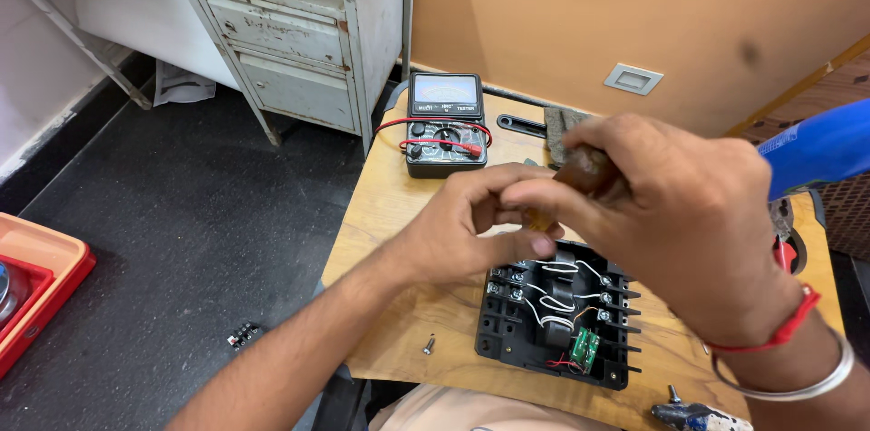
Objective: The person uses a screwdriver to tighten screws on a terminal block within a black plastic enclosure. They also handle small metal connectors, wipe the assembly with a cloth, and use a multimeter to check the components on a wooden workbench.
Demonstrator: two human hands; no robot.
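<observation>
My right hand [675, 213] is closed around the brown handle of a screwdriver [587, 173], held above a black switch board back [553, 327] with white wires and a small green circuit board. My left hand [471, 227] pinches its fingertips together at the tool's shaft, just above the board's top edge. The screwdriver's tip is hidden behind my fingers. The black board lies on a small wooden table [390, 204].
An analog multimeter [444, 123] with red and black leads stands at the table's far end. A loose screw [429, 343] lies near the front edge. A blue tool [820, 150] is at right. A grey metal cabinet [290, 41] and orange tray [36, 290] sit on the dark floor.
</observation>
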